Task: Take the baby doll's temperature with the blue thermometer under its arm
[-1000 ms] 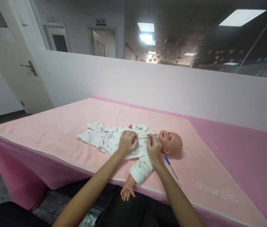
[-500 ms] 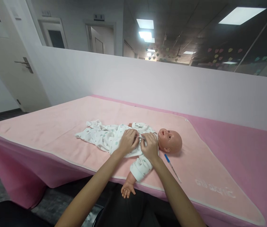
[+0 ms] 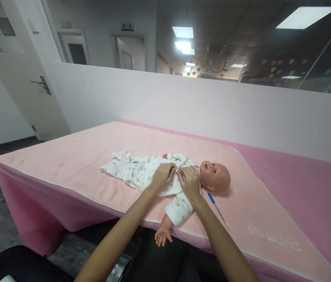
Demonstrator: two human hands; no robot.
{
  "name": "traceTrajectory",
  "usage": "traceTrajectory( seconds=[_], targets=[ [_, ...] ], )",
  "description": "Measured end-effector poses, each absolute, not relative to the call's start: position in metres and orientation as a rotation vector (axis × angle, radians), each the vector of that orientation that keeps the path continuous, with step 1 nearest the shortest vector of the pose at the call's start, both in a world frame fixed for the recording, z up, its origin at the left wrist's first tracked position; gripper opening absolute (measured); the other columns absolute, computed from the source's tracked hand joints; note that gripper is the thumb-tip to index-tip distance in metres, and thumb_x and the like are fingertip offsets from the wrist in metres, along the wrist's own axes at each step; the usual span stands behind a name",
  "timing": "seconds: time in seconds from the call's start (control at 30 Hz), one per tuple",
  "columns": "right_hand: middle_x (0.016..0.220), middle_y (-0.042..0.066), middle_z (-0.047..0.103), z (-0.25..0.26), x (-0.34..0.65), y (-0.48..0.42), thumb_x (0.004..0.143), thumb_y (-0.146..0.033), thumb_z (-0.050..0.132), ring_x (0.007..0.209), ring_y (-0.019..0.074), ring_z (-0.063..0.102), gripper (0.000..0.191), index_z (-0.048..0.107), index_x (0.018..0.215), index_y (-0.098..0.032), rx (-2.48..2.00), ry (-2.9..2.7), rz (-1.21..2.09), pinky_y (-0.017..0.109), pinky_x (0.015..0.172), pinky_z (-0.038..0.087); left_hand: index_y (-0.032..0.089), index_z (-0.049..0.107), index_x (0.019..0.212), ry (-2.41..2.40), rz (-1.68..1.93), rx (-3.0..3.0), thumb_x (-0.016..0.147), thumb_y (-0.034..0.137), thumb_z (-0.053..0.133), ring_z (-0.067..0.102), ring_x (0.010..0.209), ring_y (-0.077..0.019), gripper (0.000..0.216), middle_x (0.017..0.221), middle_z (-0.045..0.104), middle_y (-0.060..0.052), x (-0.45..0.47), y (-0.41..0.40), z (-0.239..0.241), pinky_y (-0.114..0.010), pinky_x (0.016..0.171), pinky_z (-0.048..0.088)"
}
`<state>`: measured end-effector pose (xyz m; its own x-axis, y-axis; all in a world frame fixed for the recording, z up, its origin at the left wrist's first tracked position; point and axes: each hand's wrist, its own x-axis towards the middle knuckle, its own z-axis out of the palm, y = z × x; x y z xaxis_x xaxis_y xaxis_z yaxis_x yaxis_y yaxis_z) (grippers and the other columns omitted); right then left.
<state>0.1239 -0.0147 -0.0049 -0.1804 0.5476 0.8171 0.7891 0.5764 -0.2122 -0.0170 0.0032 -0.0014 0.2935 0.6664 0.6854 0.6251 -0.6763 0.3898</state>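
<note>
A baby doll lies on its back on a pink blanket, head to the right. It wears a white printed romper. My left hand and my right hand rest on the doll's chest, close together. Both pinch the romper's front fabric between fingers and thumb. The doll's near arm hangs over the table's front edge.
A blue-capped thin stick, like a thermometer, lies on the blanket just right of my right forearm. A low white partition wall runs behind the table. A door stands at the left. Dark floor lies at the lower left.
My right hand has slid left towards my left hand, so both now meet at the romper's front. The view has shifted slightly.
</note>
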Motion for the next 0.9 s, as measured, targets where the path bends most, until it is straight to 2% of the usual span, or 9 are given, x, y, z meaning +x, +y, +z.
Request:
traceTrajectory(
  seconds=[0.13,0.4,0.67,0.9],
  targets=[
    [0.077,0.002,0.063,-0.006,0.124,-0.015,0.087,-0.024,0.045,0.079,0.0151,0.054,0.013,0.057,0.083,-0.020,-1.106,-1.864,-0.359,0.033,0.091,0.033,0.021,0.046,0.084,1.268,1.353,2.493,0.089,0.026,0.032,0.052,0.072,-0.0170,0.015,0.075,0.058,-0.002,-0.017,0.001,0.000,-0.033,0.074,0.040],
    [0.070,0.003,0.061,-0.005,0.122,-0.018,0.087,-0.023,0.044,0.074,0.0164,0.053,0.016,0.056,0.077,-0.020,-1.100,-1.862,-0.452,0.036,0.086,0.035,0.020,0.047,0.082,1.234,1.386,2.603,0.085,0.021,0.034,0.054,0.066,-0.0152,0.013,0.069,0.058,0.000,-0.017,-0.002,0.001,-0.035,0.082,0.038],
    [0.068,0.001,0.061,-0.006,0.123,-0.019,0.084,-0.021,0.047,0.073,0.0154,0.054,0.012,0.057,0.077,-0.019,-1.083,-1.801,-0.422,0.035,0.087,0.035,0.020,0.052,0.085,1.338,1.419,2.669,0.077,0.017,0.041,0.054,0.076,-0.0174,0.014,0.080,0.061,-0.002,-0.023,-0.008,0.005,-0.035,0.077,0.037],
    [0.067,0.002,0.059,-0.003,0.121,-0.022,0.081,-0.018,0.046,0.071,0.0159,0.051,0.012,0.054,0.073,-0.019,-1.064,-1.797,-0.379,0.034,0.084,0.036,0.019,0.050,0.081,1.363,1.415,2.691,0.082,0.023,0.041,0.052,0.073,-0.0161,0.010,0.077,0.059,-0.002,-0.019,-0.009,0.003,-0.034,0.077,0.036]
  ],
)
